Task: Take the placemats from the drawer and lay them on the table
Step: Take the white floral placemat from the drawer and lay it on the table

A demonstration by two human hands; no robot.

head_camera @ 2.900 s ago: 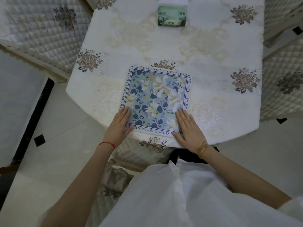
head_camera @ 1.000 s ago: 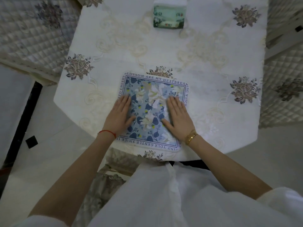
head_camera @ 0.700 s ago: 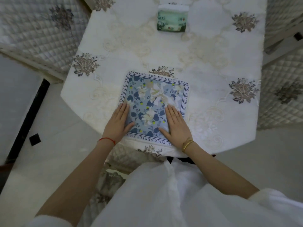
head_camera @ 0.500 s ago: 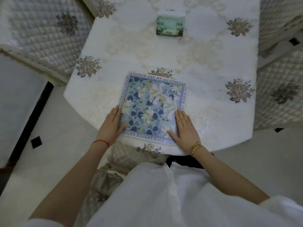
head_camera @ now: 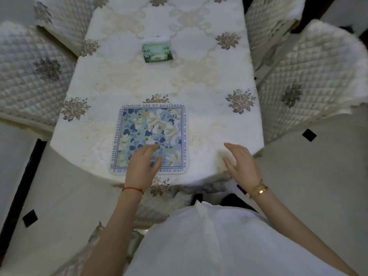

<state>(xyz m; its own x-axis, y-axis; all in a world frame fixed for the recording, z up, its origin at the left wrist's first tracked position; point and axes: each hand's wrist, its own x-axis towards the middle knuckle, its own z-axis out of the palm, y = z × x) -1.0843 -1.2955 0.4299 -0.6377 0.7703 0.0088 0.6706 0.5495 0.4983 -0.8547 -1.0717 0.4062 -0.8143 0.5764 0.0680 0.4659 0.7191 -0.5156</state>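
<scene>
Placemat, blue floral, flat on table beneath left hand, whose relaxed fingers hold nothing; right hand beside it, fingers loosely spread, empty.

The placemat shows blue and cream flowers inside a dark lettered border, on a cream surface embroidered with grey-brown rosettes, beside quilted cream chairs.
</scene>
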